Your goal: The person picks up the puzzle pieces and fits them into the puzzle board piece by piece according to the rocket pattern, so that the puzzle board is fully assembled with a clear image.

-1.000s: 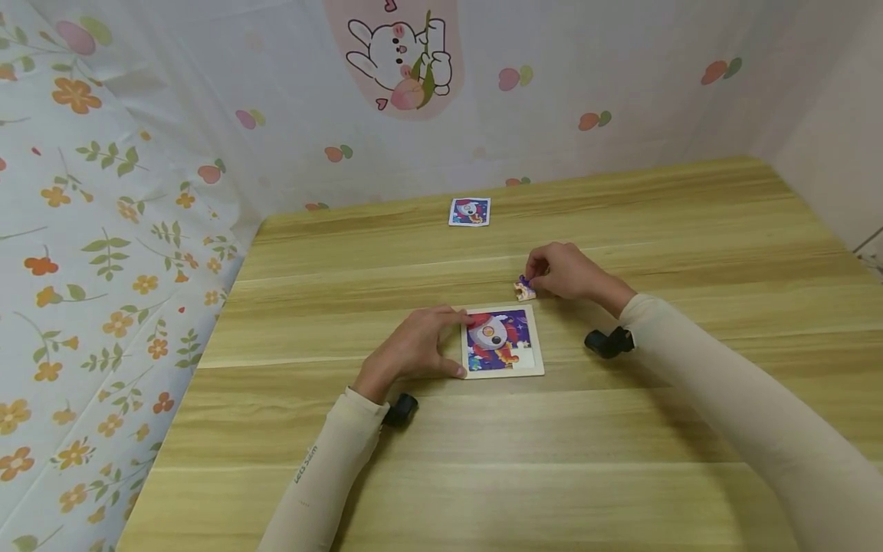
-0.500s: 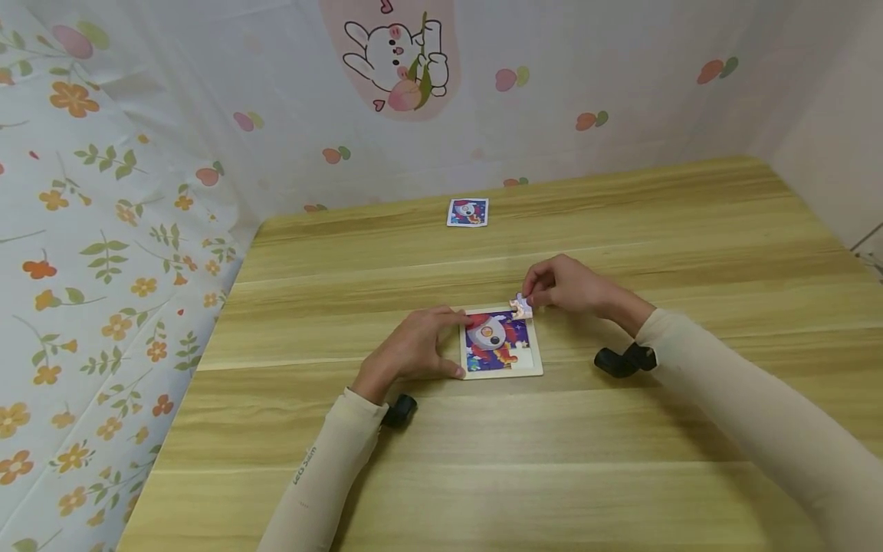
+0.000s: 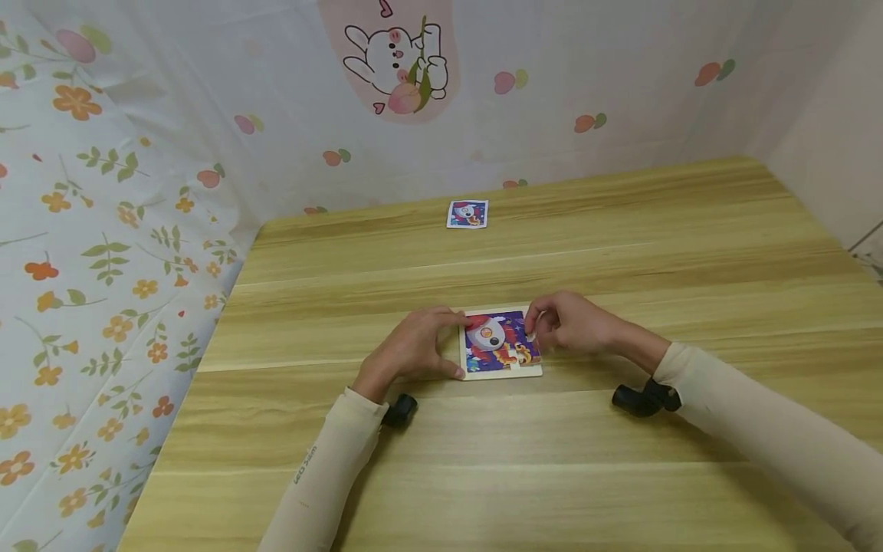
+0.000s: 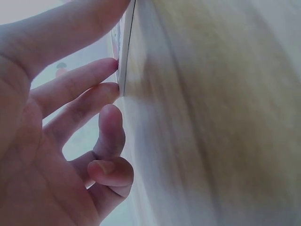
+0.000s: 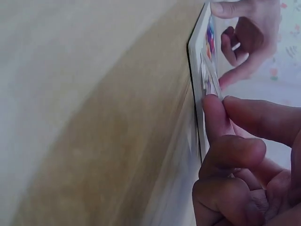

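A small jigsaw puzzle in a pale wooden tray (image 3: 493, 376) lies on the table in the head view, showing a round white character on purple. My right hand (image 3: 578, 325) pinches a jigsaw piece (image 3: 529, 354) between thumb and forefinger over the tray's lower right corner. In the right wrist view this piece (image 5: 211, 73) is tilted against the tray. A pale gap shows beside it. My left hand (image 3: 416, 346) rests at the tray's left side, thumb on the near corner and forefinger higher up. The left wrist view shows its extended fingertips (image 4: 110, 89) touching the tray edge.
A small picture card (image 3: 467, 215) with the same design lies towards the back of the wooden table (image 3: 359, 261). Behind the table hangs a printed cloth (image 3: 276, 77) with a rabbit and fruit; flowered cloth (image 3: 103, 307) covers the left side.
My right hand has brought the jigsaw piece from above the tray's upper right down to its lower right corner. The left hand has stayed in place on the tray.
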### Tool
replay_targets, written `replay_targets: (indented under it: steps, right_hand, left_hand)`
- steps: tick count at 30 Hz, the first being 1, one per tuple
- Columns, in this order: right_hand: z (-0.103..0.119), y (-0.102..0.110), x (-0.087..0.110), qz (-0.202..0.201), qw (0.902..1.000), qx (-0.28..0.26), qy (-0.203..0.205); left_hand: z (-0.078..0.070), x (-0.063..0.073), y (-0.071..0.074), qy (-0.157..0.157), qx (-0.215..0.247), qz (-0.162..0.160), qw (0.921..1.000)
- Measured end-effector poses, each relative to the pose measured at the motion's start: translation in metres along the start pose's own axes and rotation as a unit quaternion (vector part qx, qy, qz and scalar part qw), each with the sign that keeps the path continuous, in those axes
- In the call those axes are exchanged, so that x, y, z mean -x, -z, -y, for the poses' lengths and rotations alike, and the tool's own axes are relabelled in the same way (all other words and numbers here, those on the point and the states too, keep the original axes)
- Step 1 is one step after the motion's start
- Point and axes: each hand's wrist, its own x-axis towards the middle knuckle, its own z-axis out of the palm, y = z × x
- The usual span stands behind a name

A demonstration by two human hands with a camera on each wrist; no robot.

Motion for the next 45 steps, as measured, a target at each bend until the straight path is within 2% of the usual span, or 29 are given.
replay_targets:
  steps: [6,9,13,16,18,25,33,45]
  right_hand:
    - [0.006,-0.009,-0.001,-0.023,0.9996,0.014,0.003]
    - [0.01,-0.011,-0.002,-0.03,0.9993,0.018,-0.012]
    - [0.009,-0.009,-0.003,-0.02,0.9981,-0.03,-0.049]
    - [0.008,-0.009,-0.003,-0.014,0.9956,-0.068,-0.063]
    - [0.008,-0.01,-0.002,-0.016,0.9956,-0.069,-0.062]
    - [0.016,-0.015,-0.003,-0.032,0.9976,0.005,-0.061]
    - [0.026,-0.009,-0.013,0.005,0.9941,0.066,-0.086]
    - [0.033,-0.007,-0.015,0.011,0.988,0.145,-0.052]
  left_hand:
    - [0.002,0.0,0.001,-0.006,-0.008,-0.003,0.9999]
    - [0.002,0.0,0.0,-0.005,-0.008,-0.003,1.0]
    - [0.001,0.0,0.0,-0.004,-0.005,-0.004,1.0]
    - [0.0,0.0,-0.001,-0.007,-0.003,-0.005,1.0]
    - [0.0,0.0,0.0,-0.008,-0.003,-0.004,1.0]
    - [-0.001,0.001,0.0,-0.005,-0.004,-0.003,1.0]
    - [-0.002,0.003,0.001,-0.002,0.003,0.0,1.0]
    - [-0.001,0.002,0.001,-0.002,-0.001,-0.002,1.0]
